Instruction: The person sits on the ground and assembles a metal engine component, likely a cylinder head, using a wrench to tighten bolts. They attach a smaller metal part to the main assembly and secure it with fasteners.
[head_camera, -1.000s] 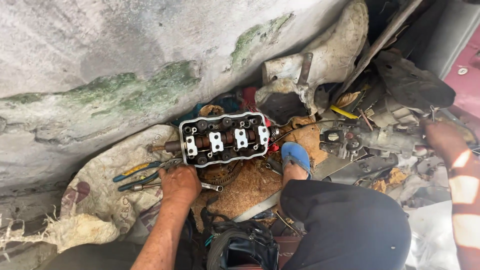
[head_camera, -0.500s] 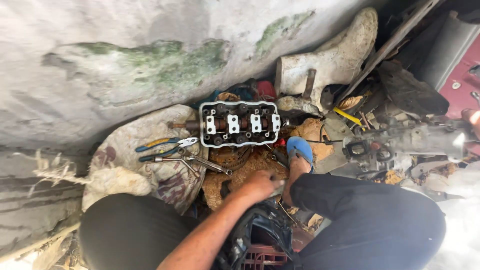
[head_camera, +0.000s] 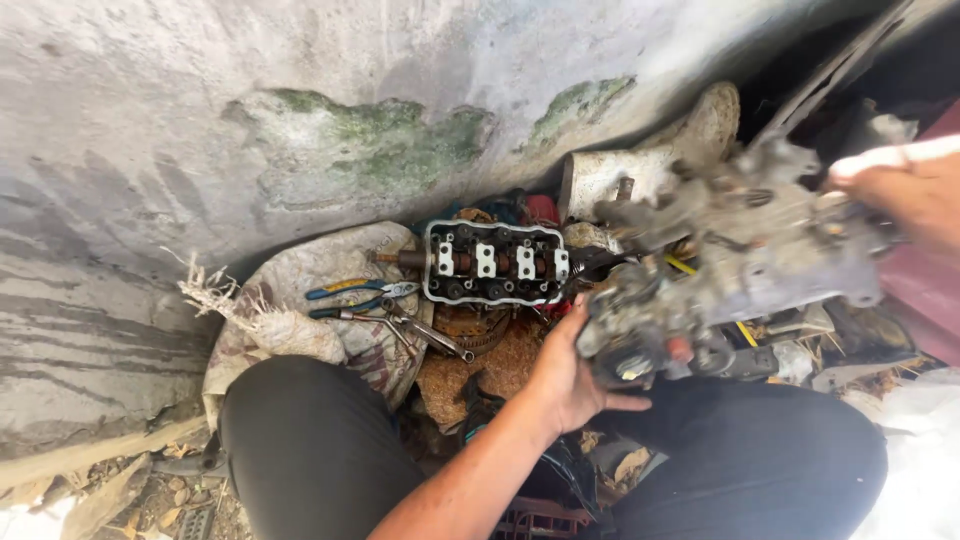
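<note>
A large grey, greasy engine assembly (head_camera: 740, 265) hangs in the air over my lap, blurred by motion. My right hand (head_camera: 905, 190) grips its right end at the upper right. Its lower left end rests against the palm of my left hand (head_camera: 570, 385), fingers spread beneath it. Behind it on the ground lies a dark cylinder head (head_camera: 495, 262) with white rocker pieces on top. My knees in dark trousers (head_camera: 310, 450) fill the bottom of the view.
Blue-handled pliers (head_camera: 360, 292) and other hand tools lie on a dirty sack (head_camera: 330, 265) to the left of the cylinder head. A stained concrete wall (head_camera: 300, 120) stands close behind. Scrap parts and a yellow-handled tool (head_camera: 690, 268) crowd the right side.
My right hand has swung the grey engine assembly in from the right and lifted it over my lap. My left hand has left the ground and come up under its left end.
</note>
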